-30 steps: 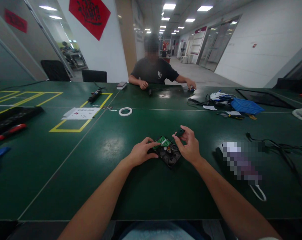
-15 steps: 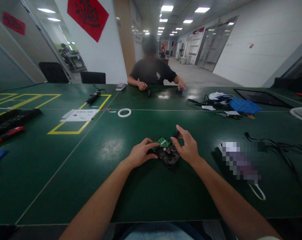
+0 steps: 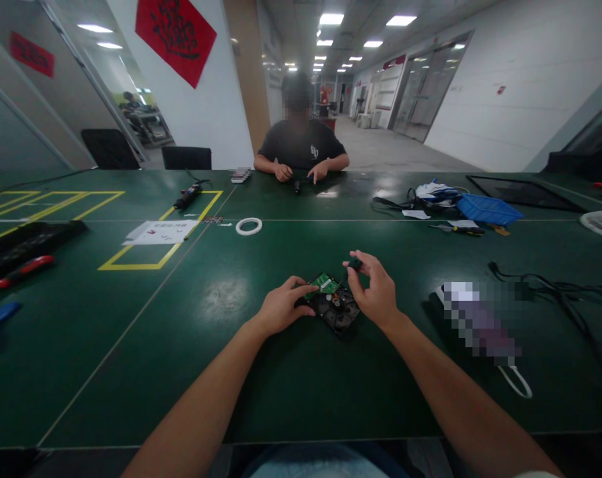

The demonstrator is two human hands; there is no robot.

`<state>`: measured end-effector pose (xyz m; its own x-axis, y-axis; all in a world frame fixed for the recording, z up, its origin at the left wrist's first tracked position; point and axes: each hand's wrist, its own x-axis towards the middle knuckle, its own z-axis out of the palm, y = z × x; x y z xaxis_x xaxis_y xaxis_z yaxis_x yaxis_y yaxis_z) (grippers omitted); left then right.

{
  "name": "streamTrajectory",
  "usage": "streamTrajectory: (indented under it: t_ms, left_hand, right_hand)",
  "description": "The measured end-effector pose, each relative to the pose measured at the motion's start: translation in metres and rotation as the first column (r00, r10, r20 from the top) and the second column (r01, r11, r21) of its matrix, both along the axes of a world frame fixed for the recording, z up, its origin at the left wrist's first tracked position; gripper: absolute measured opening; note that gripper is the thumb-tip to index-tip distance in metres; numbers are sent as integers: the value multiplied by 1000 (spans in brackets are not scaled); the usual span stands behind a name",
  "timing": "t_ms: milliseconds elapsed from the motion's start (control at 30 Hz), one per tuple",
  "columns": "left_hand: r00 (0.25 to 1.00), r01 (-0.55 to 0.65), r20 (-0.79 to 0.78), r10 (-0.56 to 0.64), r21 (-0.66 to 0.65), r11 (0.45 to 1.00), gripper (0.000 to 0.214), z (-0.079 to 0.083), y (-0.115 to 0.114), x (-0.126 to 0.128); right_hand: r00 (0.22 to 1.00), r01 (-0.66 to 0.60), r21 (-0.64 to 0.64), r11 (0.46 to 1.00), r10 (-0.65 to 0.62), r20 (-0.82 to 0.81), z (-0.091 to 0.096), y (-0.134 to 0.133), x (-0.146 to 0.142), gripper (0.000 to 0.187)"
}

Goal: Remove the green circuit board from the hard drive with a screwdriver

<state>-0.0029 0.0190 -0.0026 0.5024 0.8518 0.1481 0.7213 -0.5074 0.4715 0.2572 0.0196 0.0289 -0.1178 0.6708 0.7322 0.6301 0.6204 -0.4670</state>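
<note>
A hard drive (image 3: 338,315) lies on the green table in front of me, its dark casing turned up and a green circuit board (image 3: 325,283) at its far end. My left hand (image 3: 285,305) grips the drive's left side, index finger reaching onto the board and thumb at the near edge. Between the thumb and fingertips of my right hand (image 3: 375,287) is a small screwdriver with a dark handle (image 3: 355,263). Its thin shaft slants down toward the board's right edge; whether the tip touches a screw is too small to tell.
A white tape ring (image 3: 249,226) and paper sheets (image 3: 158,232) lie beyond my left hand. To the right are a blurred-out slab with a white loop (image 3: 516,383), black cables (image 3: 559,292) and a blue basket (image 3: 488,210). Across the table sits another person (image 3: 303,146).
My right hand has tilted the screwdriver, its fingers shifting round the handle, while my left hand stays on the hard drive. The person opposite has drawn one hand inward.
</note>
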Motion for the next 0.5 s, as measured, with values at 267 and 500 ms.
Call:
streamTrajectory:
  t_ms: [267,500]
  left_hand:
    - [1000,-14,-11,14,-4,1000,56,-2,1,1]
    - [1000,-13,-20,13,16,1000,56,1,-1,1]
  right_hand:
    - [1000,-20,-15,1000,20,-13,0,-1,-3,42]
    - [999,31,2,1000,-31,16,-1,0,-4,41]
